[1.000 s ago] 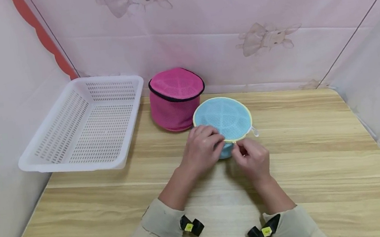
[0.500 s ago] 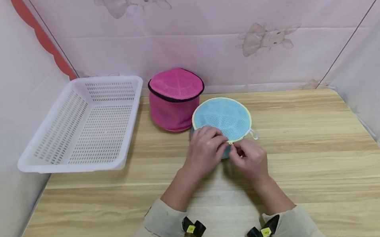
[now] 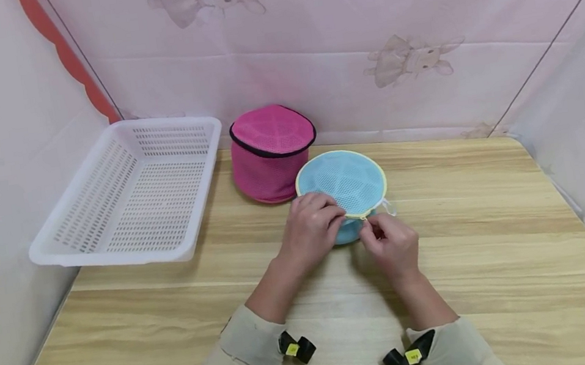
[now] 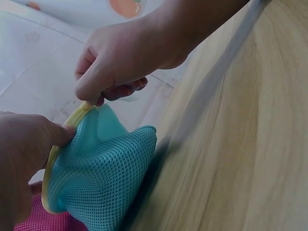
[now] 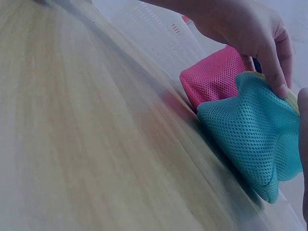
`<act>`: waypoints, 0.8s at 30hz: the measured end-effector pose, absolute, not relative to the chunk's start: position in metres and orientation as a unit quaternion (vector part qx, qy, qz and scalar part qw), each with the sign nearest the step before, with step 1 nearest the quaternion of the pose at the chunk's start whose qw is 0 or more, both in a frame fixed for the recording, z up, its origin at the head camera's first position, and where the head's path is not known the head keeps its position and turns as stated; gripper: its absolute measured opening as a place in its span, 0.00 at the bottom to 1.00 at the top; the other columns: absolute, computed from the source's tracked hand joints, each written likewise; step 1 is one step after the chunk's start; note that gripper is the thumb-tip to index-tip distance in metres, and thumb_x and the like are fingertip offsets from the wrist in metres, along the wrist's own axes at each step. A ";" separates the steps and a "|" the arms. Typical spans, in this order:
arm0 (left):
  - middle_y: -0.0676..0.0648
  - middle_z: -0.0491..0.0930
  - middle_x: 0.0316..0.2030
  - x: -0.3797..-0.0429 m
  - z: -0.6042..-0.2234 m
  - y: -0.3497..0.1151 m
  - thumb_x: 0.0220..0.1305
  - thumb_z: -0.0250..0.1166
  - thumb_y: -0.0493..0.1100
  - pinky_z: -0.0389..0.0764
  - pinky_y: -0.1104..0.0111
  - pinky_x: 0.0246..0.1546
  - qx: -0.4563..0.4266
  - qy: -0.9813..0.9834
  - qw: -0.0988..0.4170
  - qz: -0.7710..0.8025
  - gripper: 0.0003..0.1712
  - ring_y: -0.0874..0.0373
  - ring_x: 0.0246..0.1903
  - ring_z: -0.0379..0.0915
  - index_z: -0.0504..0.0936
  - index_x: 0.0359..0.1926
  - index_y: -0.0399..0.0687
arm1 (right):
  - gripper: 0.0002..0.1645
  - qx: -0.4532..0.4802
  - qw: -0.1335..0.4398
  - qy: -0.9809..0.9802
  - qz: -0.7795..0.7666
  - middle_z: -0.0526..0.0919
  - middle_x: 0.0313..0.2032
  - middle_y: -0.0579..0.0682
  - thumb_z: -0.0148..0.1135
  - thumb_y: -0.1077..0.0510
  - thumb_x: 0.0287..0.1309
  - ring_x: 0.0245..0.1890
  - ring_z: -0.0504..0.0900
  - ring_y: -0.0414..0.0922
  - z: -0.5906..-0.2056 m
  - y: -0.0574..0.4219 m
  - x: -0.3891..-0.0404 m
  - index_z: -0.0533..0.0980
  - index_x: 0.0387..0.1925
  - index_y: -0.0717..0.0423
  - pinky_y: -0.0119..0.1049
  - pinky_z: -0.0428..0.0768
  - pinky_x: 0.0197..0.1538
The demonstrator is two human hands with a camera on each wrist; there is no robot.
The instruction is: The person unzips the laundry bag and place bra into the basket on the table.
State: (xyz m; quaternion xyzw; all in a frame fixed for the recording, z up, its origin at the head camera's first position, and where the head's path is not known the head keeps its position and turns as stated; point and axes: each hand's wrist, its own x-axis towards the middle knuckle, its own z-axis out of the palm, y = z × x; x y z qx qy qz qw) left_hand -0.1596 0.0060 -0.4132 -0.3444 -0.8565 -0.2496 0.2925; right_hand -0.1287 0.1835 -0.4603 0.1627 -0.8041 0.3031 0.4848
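A light blue mesh laundry bag with a yellow zippered rim stands on the wooden table. At the front of its rim my left hand pinches the edge between thumb and fingers. Just to the right, my right hand pinches the small zipper pull. In the left wrist view the mesh side of the blue bag is creased and sags inward below the rim. A white loop hangs at the bag's right side. My fingers hide part of the zipper.
Behind and left of the blue bag stands a pink mesh bag with black trim. Farther left is a white perforated plastic basket. Printed cloth walls border the wooden table at the back and sides.
My right hand and the zipper pull shifted slightly left, then a little to the right along the rim. My left hand keeps its grip in nearly the same place.
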 end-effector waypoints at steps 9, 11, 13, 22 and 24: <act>0.55 0.83 0.36 -0.161 -0.413 0.004 0.59 0.72 0.44 0.74 0.63 0.48 -0.338 -0.861 0.290 -0.245 0.02 0.59 0.42 0.76 0.90 0.33 0.53 | 0.09 0.141 0.481 -0.808 0.310 0.76 0.15 0.48 0.57 0.62 0.48 0.15 0.74 0.40 -0.459 0.189 -0.129 0.77 0.17 0.58 0.30 0.72 0.20; 0.55 0.83 0.36 -0.161 -0.413 0.004 0.59 0.72 0.44 0.74 0.63 0.48 -0.337 -0.862 0.289 -0.244 0.02 0.59 0.42 0.76 0.90 0.33 0.53 | 0.09 0.138 0.480 -0.810 0.307 0.76 0.15 0.49 0.57 0.62 0.49 0.15 0.74 0.40 -0.459 0.189 -0.129 0.77 0.17 0.58 0.31 0.72 0.20; 0.55 0.83 0.36 -0.161 -0.413 0.004 0.59 0.72 0.44 0.74 0.63 0.49 -0.336 -0.863 0.288 -0.242 0.03 0.59 0.42 0.76 0.90 0.33 0.54 | 0.10 0.136 0.479 -0.812 0.304 0.76 0.15 0.49 0.57 0.61 0.50 0.15 0.74 0.41 -0.458 0.189 -0.129 0.77 0.17 0.59 0.32 0.72 0.19; 0.55 0.83 0.35 -0.159 -0.413 0.005 0.59 0.72 0.45 0.73 0.65 0.45 -0.334 -0.867 0.279 -0.243 0.03 0.59 0.42 0.75 0.91 0.34 0.54 | 0.08 0.117 0.482 -0.812 0.308 0.76 0.14 0.48 0.59 0.63 0.48 0.14 0.73 0.40 -0.455 0.190 -0.129 0.79 0.17 0.58 0.30 0.71 0.20; 0.56 0.83 0.35 -0.159 -0.412 0.005 0.59 0.72 0.45 0.73 0.65 0.44 -0.334 -0.867 0.279 -0.243 0.03 0.59 0.42 0.75 0.91 0.33 0.54 | 0.08 0.113 0.483 -0.812 0.308 0.76 0.14 0.48 0.59 0.63 0.48 0.14 0.73 0.40 -0.454 0.190 -0.129 0.79 0.17 0.58 0.30 0.71 0.20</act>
